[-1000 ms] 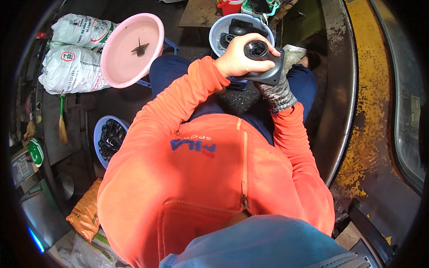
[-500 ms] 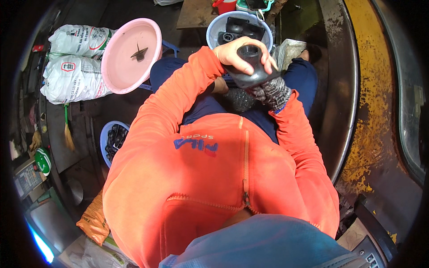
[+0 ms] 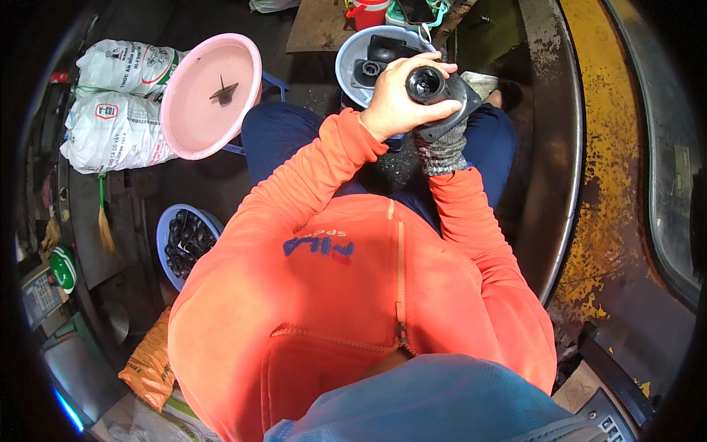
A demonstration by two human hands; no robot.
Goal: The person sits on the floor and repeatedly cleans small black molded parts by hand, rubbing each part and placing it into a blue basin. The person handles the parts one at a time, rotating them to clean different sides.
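A black moulded part with a round hollow neck and a wide squared base (image 3: 458, 96) is held up above my knees. My bare left hand (image 3: 398, 97) wraps round its neck, the thumb along the near side and the fingers over the far side. The neck's open end faces up toward me. Under the base is my right hand (image 3: 444, 151) in a grey knitted glove, closed against the part, its fingers mostly hidden. Just beyond my left hand stands a light blue basin (image 3: 345, 70) with similar black parts (image 3: 387, 48) in it.
A pink basin of water (image 3: 254, 74) with a dark bladed object stands at the left on a blue stool. White sacks (image 3: 114, 129) lie beyond it. A blue tub (image 3: 163, 254) of small black pieces sits by my left side. A rusty yellow machine (image 3: 589, 243) rises at the right.
The black part has been turned, so its neck now opens more directly toward me and its base sits to the right. Both hands remain on it, the left showing more of its back.
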